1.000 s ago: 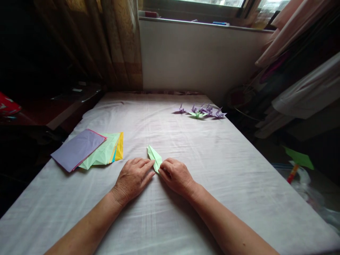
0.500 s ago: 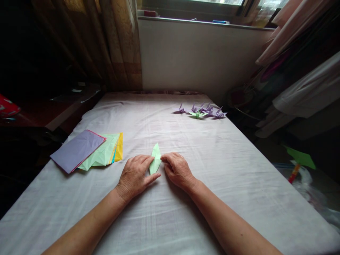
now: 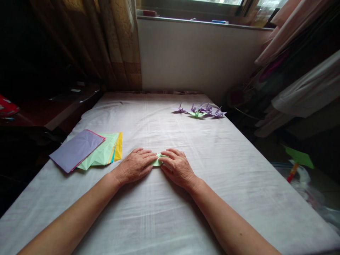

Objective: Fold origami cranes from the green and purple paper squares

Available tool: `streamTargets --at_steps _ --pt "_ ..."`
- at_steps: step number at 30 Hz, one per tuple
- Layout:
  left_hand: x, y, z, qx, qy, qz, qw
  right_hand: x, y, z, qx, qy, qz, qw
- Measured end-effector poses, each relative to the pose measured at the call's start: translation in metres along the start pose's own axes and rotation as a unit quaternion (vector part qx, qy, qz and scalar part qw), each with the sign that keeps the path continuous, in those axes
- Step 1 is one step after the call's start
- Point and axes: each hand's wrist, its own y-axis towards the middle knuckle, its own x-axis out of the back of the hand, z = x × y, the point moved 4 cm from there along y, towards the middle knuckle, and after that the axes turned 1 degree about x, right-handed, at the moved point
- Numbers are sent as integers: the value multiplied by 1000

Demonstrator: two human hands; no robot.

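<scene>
A small light green folded paper (image 3: pixel 157 160) lies on the cloth-covered table between my hands, turned sideways. Only its middle shows, since fingers cover both ends. My left hand (image 3: pixel 135 164) rests low over the left end, fingers together and holding the paper down. On the other side my right hand (image 3: pixel 178 166) has its bent fingers closed on the right end, thumb tucked beneath.
Left of my hands lies a stack of coloured sheets, a purple sheet (image 3: pixel 78 150) on top and green sheets (image 3: pixel 102 152) under it. Several purple paper cranes (image 3: pixel 208 109) and a green crane (image 3: pixel 197 114) stand near the far right edge of the white cloth (image 3: pixel 148 212).
The green paper has turned from pointing away from me to lying crosswise. My left hand has shifted over its left end, and my right fingers now cover the right end.
</scene>
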Motion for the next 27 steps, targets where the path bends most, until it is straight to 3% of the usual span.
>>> streamTargets --at_steps 4,8,15,21,27 --pt "-3 -8 -1 -5 36 -36 999 -1 1 5 20 -12 31 999" --pt "-3 -16 -16 -3 86 -102 991 -2 2 5 11 -17 16 1000" --pt "-2 -12 -31 -1 136 -70 988 -4 0 3 6 12 3 1000" --pt "-6 -13 -29 13 156 -108 982 -6 0 0 17 15 -28 999" --pt "-9 -12 -25 82 95 -135 983 -8 0 -2 9 22 -32 999"
